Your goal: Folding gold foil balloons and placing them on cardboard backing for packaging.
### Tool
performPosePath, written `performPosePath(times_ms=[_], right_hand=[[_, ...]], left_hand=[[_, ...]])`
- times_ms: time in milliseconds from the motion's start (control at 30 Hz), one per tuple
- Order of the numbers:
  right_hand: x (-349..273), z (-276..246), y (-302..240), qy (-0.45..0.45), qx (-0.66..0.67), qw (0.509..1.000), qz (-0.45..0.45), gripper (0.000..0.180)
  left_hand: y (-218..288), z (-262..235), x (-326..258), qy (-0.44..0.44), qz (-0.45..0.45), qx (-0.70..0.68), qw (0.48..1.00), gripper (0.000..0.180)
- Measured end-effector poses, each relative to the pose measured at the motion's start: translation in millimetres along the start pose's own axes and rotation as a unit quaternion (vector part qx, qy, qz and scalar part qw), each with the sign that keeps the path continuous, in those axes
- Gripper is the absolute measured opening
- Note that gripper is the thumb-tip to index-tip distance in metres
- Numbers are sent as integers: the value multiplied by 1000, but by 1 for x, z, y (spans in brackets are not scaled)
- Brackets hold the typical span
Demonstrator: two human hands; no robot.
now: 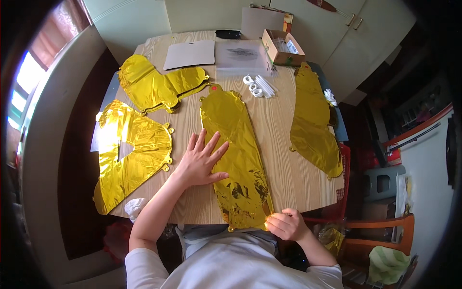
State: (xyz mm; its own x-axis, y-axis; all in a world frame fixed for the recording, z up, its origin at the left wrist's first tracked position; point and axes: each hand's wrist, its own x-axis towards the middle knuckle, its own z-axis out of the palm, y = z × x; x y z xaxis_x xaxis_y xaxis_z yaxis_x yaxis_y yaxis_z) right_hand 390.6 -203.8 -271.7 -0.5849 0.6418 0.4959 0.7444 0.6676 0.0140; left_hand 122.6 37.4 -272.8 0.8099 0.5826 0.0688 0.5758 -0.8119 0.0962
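Observation:
A long, flat gold foil balloon [231,130] lies lengthwise in front of me, its near end at the table's front edge. My left hand [202,161] rests on its left side, palm down with fingers spread. At the near right corner, my right hand [286,224] is closed, pinching the foil edge. Other uninflated gold foil balloons lie around it: a ring-shaped one [144,137] on the left, an angular one [159,84] at the far left, and a long curved one [313,120] on the right.
Toward the back of the wooden table [192,207] are a grey card [189,55], a clear plastic sheet [243,55], white straws [265,86], white ribbon rolls [253,88] and a cardboard box [283,47]. Crumpled white tissue [135,208] sits near the front left edge. A wooden chair [380,224] stands at right.

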Motion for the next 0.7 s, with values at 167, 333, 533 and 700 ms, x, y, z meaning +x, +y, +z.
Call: performPosePath(times_ms=[167,333,533,700], right_hand=[[-2,2,-1,-1,-4,1000,-3,11],[-3,3,-1,-6,7,1000,0,14],[20,-12,8,-4,137,989,62,31],[89,5,42,-77,160,983,55,36]], left_hand=[[-2,3,-1,14,2,2,1000,90],[-1,1,-1,14,6,-4,1000,90],[-1,0,-2,-3,1,-7,1000,93],[-3,3,-3,18,3,-6,1000,90]])
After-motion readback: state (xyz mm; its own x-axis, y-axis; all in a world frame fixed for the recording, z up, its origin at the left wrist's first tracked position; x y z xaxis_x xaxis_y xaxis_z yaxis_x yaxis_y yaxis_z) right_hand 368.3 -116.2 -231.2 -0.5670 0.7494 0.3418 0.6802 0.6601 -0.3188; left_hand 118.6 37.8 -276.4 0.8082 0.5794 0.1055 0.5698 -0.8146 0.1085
